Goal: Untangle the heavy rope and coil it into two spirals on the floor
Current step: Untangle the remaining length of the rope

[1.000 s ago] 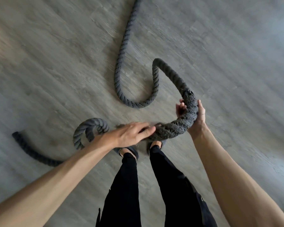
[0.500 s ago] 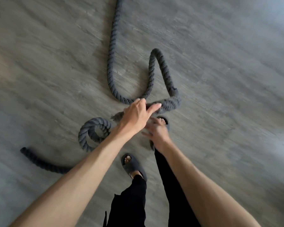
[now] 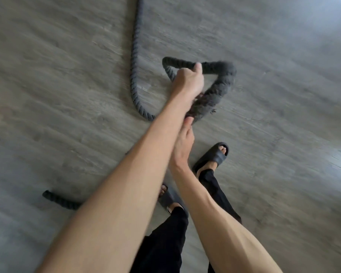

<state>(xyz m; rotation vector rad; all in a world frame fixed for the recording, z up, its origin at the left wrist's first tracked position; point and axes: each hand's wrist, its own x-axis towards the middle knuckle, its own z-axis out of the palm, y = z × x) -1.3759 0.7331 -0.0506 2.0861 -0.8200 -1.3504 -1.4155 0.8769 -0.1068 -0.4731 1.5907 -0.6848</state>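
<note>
Left hand (image 3: 187, 81) is now gripping the rope (image 3: 222, 83) bend at upper centre; right hand (image 3: 182, 146) fingers have just released, starting a spiral.

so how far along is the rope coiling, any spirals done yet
Early. No finished spiral shows on the floor. In hand: the left hand is closed on the rope at a tight triangular bend, and the right hand reaches its frayed part from below. Left: a long run leads off the top of view, one end lies loose by the slippers, and both spirals remain to be wound.
</note>
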